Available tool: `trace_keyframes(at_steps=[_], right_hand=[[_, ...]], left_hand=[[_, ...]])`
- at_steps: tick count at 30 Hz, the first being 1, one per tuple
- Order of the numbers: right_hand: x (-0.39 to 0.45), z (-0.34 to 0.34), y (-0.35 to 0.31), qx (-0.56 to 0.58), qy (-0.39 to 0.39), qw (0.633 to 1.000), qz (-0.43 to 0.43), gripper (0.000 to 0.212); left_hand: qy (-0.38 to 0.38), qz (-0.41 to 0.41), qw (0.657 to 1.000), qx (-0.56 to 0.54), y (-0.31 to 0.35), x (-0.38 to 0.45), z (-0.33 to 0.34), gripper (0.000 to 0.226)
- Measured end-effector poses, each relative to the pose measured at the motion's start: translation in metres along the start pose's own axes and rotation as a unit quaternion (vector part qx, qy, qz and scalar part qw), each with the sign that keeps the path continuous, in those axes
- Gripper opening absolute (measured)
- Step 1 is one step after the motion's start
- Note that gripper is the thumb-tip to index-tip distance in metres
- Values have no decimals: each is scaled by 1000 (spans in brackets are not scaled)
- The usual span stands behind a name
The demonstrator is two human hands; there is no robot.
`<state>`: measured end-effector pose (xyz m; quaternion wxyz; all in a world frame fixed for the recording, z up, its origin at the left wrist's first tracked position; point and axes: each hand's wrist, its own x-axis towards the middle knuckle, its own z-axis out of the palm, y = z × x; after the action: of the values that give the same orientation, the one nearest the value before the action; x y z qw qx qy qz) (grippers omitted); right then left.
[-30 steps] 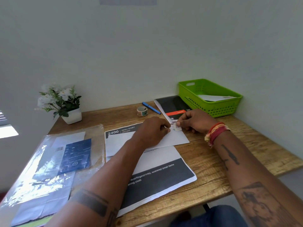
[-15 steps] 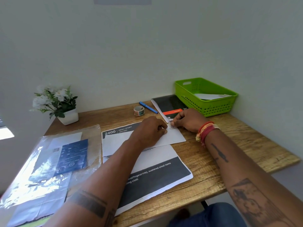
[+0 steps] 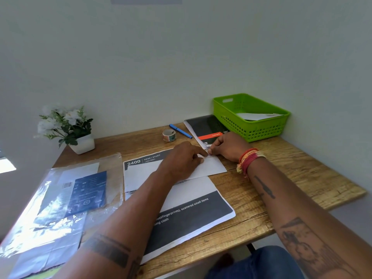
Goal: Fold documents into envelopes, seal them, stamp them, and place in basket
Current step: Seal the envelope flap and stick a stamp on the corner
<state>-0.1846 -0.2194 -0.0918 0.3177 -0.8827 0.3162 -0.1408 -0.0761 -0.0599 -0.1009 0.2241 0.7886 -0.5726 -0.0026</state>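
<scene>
Two hands meet at centre frame over the white envelope (image 3: 209, 168). Right hand (image 3: 227, 148) pinches a small stamp (image 3: 209, 155) at the envelope's upper right corner; left hand (image 3: 185, 160), fingers curled, appears to press the same spot, though whether it grasps anything cannot be told. Risks, as judged: stamp going on crooked or sticking to a fingertip; envelope sliding on the printed sheet (image 3: 191, 216) beneath. Stamp roll (image 3: 169, 135) just above; green basket (image 3: 261, 129), upper right, holds one envelope.
</scene>
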Motion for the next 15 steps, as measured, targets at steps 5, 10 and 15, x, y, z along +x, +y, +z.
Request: trace_keyframes(at_steps=[5,10,15], right_hand=[[-1,1,-3,-19,0,1000,5,10],[5,2,-8,-73,-17,997,28,19],[15,7,-11,-129,13,989,67,18]], left_hand=[[-25,22,998,48,0,1,0,31],[-38,11,997,72,1,4,2,33],[-49,5,997,66,1,5,2,36]])
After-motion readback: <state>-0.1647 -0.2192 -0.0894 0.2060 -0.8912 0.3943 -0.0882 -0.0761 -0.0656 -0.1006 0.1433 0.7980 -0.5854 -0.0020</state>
